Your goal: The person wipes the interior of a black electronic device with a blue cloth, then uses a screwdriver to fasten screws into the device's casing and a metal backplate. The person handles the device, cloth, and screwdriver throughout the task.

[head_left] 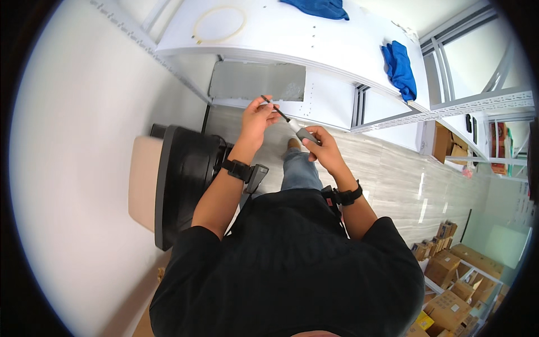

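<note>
"Where's the tool (281,114)?"
"In mid-air, my side of the surface (275,33): right hand (323,148) wrapped on its handle (306,135), left hand (257,120) pinching near the far end. Best keep both lined up, I'd say, no bending."
"Anything in the way?"
"Blue cloth (400,70) on the surface, well apart; black bulk (193,174) short of the surface, near my left arm (216,196)."

Grey-handled tool (302,132), dark shaft (282,114) — white shelf (348,50), blue cloth (400,68), black shirt (292,247)

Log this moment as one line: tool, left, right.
tool: screwdriver-like, slanting between hands | left hand: at dark shaft | right hand: gripping grey handle
</note>
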`<state>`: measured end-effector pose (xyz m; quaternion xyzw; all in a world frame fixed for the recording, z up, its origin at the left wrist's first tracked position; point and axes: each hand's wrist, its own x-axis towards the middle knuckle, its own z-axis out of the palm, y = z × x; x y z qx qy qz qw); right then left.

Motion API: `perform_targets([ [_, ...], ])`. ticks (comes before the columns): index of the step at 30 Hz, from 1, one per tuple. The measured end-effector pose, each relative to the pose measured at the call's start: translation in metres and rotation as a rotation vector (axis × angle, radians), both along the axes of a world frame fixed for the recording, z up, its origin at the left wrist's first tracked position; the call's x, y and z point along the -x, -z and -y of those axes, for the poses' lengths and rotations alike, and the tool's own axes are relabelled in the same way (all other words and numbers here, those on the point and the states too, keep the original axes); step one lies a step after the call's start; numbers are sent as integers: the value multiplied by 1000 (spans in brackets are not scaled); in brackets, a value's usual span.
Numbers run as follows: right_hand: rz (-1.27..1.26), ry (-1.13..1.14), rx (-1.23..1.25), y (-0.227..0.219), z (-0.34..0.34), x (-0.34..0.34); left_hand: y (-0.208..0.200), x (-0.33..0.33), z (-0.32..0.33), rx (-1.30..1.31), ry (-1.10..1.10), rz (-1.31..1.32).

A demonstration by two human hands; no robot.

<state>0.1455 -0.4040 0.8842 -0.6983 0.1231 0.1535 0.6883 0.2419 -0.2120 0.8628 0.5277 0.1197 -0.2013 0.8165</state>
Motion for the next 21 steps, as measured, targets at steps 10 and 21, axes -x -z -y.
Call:
perform_targets([
  [10,155,255,-215,-2,133,-111,-25,-185,114,-573,118,367],
  [21,101,217,-201,6,200,-186,1,-271,177,-1223,199,458],
])
